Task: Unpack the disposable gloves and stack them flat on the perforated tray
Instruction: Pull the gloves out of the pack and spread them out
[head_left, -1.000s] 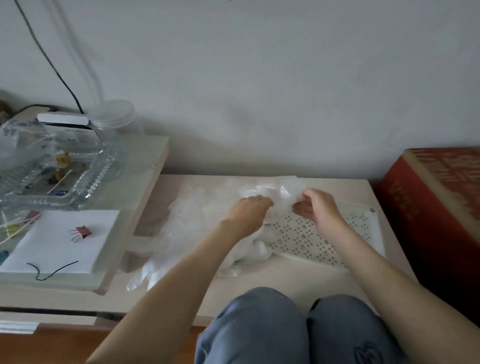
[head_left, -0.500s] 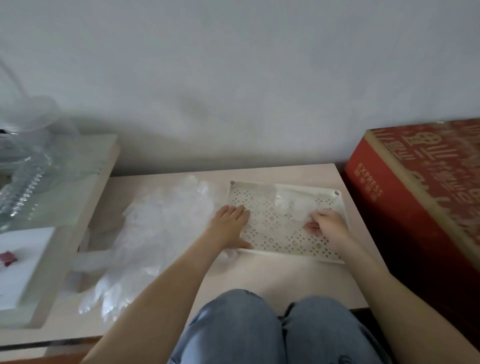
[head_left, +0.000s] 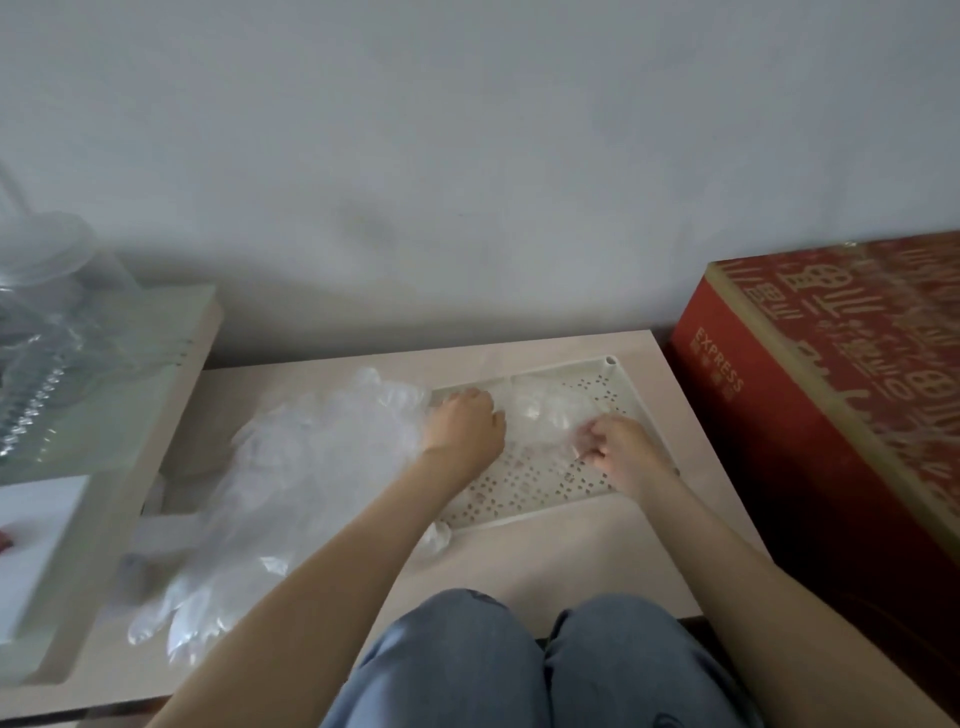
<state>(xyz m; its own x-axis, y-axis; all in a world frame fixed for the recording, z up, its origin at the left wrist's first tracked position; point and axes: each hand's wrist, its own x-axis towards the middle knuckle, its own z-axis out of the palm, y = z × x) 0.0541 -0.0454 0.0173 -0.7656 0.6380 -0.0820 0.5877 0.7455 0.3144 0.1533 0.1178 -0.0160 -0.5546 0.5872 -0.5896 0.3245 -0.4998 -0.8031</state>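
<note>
A cream perforated tray (head_left: 550, 483) lies on the low table in front of me. A clear disposable glove (head_left: 540, 413) is spread over the tray's far half. My left hand (head_left: 465, 423) rests on the tray's left end with fingers curled at the glove's left edge. My right hand (head_left: 613, 449) pinches the glove's right part above the tray. A loose heap of clear gloves (head_left: 291, 478) lies on the table left of the tray, reaching toward the front edge.
A big red cardboard box (head_left: 831, 415) stands close on the right. A raised shelf (head_left: 119, 431) on the left carries clear plastic containers (head_left: 47, 322) and white paper. The wall runs behind the table (head_left: 545, 561). My knees are below the table's front edge.
The view swung right. Both hands carried a glove from the heap onto the tray; the left hand then moved up to the tray's far left and the right hand lifted slightly, still pinching it.
</note>
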